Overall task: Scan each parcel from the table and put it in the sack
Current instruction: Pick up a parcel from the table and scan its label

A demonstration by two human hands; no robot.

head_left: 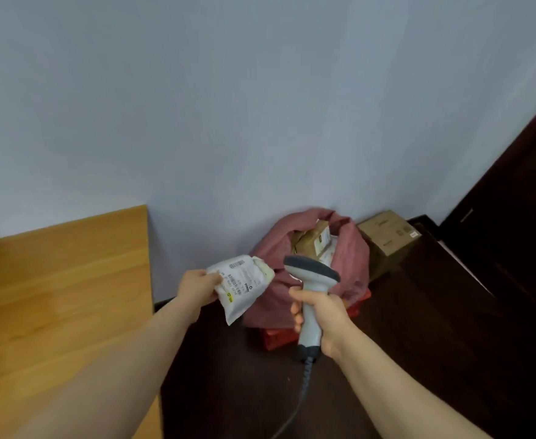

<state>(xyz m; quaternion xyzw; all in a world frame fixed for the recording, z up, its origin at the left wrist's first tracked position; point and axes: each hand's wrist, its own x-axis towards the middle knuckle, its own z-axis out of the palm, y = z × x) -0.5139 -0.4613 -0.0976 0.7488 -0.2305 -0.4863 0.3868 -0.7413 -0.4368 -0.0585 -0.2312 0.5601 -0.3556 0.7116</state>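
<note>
My left hand point(197, 286) grips a small white parcel point(244, 285) by its left edge, label side up, in the air in front of the sack. My right hand point(322, 315) holds the grey handheld scanner point(311, 280) by its handle, its dark head just right of the parcel. The dusty pink sack point(353, 258) stands open on the dark floor against the wall, behind both hands. Brown parcels point(315, 239) with labels show inside its mouth.
The wooden table point(67, 280) fills the left side, its edge running down beside my left arm. A cardboard box point(390, 236) sits on the floor right of the sack. Something red point(276, 337) lies under the sack. A dark door is at far right. The scanner's cable hangs down.
</note>
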